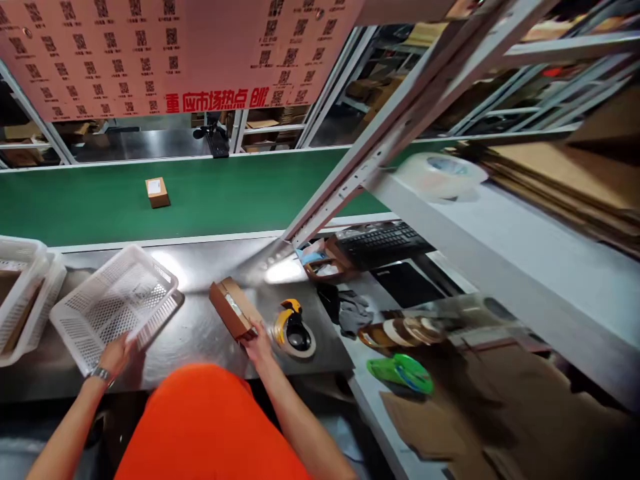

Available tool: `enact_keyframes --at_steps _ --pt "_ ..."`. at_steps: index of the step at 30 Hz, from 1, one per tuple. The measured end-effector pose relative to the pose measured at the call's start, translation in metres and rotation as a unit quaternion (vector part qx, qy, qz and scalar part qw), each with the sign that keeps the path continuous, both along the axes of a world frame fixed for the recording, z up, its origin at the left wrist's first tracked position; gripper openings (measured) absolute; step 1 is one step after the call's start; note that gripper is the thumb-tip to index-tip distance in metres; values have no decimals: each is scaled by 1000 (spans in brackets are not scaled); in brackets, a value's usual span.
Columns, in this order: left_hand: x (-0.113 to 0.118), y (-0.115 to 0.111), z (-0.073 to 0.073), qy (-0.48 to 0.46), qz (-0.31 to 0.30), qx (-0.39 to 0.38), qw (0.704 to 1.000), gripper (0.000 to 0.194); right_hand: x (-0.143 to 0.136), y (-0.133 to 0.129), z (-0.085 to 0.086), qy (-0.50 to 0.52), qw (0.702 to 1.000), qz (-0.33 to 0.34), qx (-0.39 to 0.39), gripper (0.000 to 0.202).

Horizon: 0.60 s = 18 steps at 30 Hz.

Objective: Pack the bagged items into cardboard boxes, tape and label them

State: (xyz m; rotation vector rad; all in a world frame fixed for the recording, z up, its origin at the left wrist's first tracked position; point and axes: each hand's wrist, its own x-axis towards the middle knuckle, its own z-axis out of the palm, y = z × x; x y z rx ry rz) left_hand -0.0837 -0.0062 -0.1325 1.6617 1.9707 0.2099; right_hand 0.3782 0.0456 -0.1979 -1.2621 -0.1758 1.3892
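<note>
– What does the left hand (116, 357) hold?

– The near rim of a white perforated plastic basket (114, 308), with the fingers curled at the edge. The basket looks slightly tilted over the metal surface (195, 353), though I cannot tell whether its base touches anywhere

– And the right hand (259, 345)?

– Narrowed round the near end of a slim brown cardboard box (233, 309) with a whitish label on it. That box is between the basket and a tape dispenser (295, 330); whether it rests on the surface or is slightly lifted, I cannot tell

– Describe the dispenser?

– Yellow and black, with a wide roll of tape, lying just to the right of the right hand and apart from it

– What is at the far left?

– Stacked white baskets (30, 252), near the one in the left hand, with brown cardboard inside

– And beyond the surface?

– A green conveyor belt (240, 193), carrying a small carton (158, 193) with a white label on top. Higher up is a pink sheet (220, 47) printed with QR codes

– To the right?

– A black keyboard (383, 238), and above it a roll of clear tape (440, 173) on a white shelf (540, 233)
</note>
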Motion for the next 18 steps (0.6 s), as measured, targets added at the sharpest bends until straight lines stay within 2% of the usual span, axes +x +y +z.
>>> enact_keyframes --at_steps 2,4,6,8,10,12,14,18 --pt "13 15 4 -16 38 114 993 69 -2 -6 1 7 999 23 -23 61" --pt "47 30 5 -82 25 183 979 83 -6 -12 2 13 998 52 -33 59" --pt "96 46 1 -184 -2 146 972 96 -12 -17 4 17 996 83 -36 59" --pt "144 65 -7 -269 23 68 960 112 -18 -21 6 15 993 112 -36 62" --pt "179 82 -18 -306 55 11 950 118 -21 -25 10 -3 989 146 -29 63" --pt "197 96 -28 -327 74 -18 942 120 -21 -26 12 -23 984 174 -21 63" --pt "202 105 -37 -337 79 -27 938 121 -20 -26 14 -59 980 192 -3 62" --pt "201 111 -48 -330 57 -1 942 99 -22 -22 10 -151 969 188 46 59"
